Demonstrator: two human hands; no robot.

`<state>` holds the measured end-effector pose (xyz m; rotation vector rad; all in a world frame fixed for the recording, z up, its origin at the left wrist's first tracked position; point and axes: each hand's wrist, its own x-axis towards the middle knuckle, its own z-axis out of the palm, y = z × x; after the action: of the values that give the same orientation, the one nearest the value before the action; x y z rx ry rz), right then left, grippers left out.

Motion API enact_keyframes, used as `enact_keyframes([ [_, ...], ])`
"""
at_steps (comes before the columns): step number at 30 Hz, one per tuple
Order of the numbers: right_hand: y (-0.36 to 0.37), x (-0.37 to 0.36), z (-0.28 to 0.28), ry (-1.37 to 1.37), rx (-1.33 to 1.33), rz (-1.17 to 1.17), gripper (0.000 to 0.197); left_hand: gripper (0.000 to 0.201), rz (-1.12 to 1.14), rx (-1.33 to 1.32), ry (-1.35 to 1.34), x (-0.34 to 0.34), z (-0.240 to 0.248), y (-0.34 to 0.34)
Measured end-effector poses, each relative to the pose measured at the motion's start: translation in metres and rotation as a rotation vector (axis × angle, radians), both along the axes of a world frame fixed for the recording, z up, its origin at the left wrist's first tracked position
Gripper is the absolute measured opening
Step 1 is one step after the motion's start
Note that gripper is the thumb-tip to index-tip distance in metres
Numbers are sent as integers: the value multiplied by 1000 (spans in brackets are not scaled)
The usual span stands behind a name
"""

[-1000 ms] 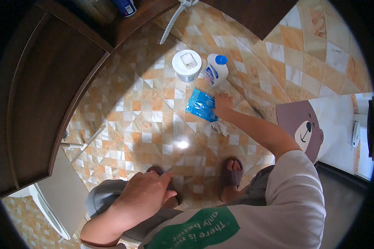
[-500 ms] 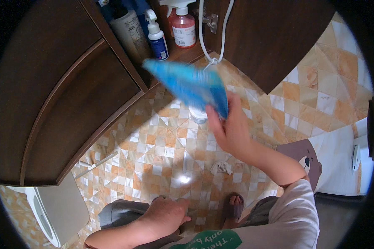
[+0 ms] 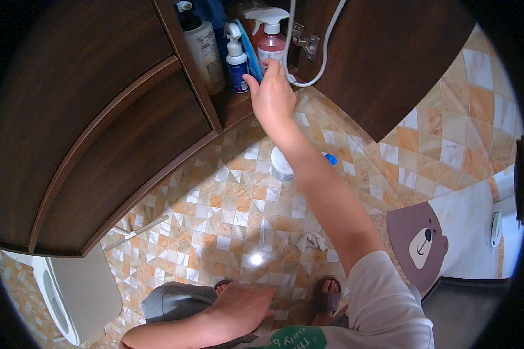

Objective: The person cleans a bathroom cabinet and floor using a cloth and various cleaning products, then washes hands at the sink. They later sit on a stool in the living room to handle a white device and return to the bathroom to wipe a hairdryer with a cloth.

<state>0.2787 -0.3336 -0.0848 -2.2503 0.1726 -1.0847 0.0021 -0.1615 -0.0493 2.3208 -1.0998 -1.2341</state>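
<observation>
My right hand [image 3: 273,102] reaches into the open dark wood cabinet. Its thumb and fingers are closed on the lower edge of a flat blue pouch [image 3: 248,49], which stands on edge. Left of the pouch is a small white-and-blue pump bottle [image 3: 237,70]; on its right, a pink spray bottle [image 3: 271,43] with a white trigger head, partly covered by my fingers. Low in the view, my left hand [image 3: 244,302] hovers or rests by my grey-clad leg. Its fingers point right, loosely apart, with nothing visible in them.
A large pale bottle [image 3: 204,55] stands at the cabinet's left. A white hose [image 3: 326,58] hangs by the open door [image 3: 384,70]. On the tiled floor are a white tub [image 3: 281,166], a blue item [image 3: 330,159], crumpled tissue [image 3: 312,241] and a pale bin [image 3: 81,291].
My right hand has carried the blue pouch up and away from me, into the cabinet between the pump bottle and the spray bottle. The left hand has barely moved.
</observation>
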Motion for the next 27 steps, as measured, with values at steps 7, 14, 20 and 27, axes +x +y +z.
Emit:
enact_keyframes([
  [7, -16, -7, -8, 138, -69, 29, 20, 28, 27, -85, -25, 0, 0, 7],
  [14, -28, -12, 2, 191, -142, 178, 18, 41, -21, 71, 0, 0, 0, 6],
  [20, -69, -138, -107, 857, -297, 717, 14, 44, -39, 98, -37, 5, 7, 7],
  [27, -117, -289, -271, 1336, -268, 522, 27, 42, -43, 56, -43, 1, 8, 4],
])
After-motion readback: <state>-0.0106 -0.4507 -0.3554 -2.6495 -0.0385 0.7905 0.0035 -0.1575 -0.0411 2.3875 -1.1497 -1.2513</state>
